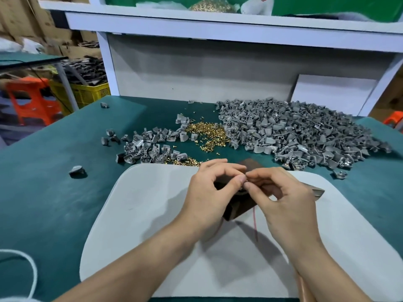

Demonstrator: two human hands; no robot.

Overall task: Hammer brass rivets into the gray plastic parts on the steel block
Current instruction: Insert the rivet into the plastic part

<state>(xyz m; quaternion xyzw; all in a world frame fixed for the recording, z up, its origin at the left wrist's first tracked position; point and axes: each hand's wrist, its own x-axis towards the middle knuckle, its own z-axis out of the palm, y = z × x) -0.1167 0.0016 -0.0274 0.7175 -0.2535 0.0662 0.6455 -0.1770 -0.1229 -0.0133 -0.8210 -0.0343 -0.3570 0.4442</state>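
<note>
The bench was covered with a teal mat (43, 192), and a pale grey pad (141, 203) lay on it right in front of the person. Past the bench's left edge stood an orange stool (32, 94) and a yellow crate (87, 92).

Further back on the mat, a big heap of gray plastic parts (294, 136) sat to the right and a smaller bunch (148, 147) to the left. Loose brass rivets (207, 136) were scattered between them.

The steel block (237, 209) sat on the pad, dark and mostly hidden under the hands.

Both forearms came in from the bottom and angled toward each other, so the hands met over the block. The left hand (209, 192) had its fingers curled, with thumb and forefinger tips pressed together. The right hand (283, 197) mirrored it, fingers bent and thumb and forefinger pinched at the same spot. Between the fingertips was a small piece (246, 184) that both hands gripped. It was honestly too tiny to tell if it was a rivet or a part.

A shiny metal head (316, 191), it looked like a hammer's, stuck out from behind the right hand and rested on the pad. A thin red string (255, 223) trailed from the block toward the person.
</note>
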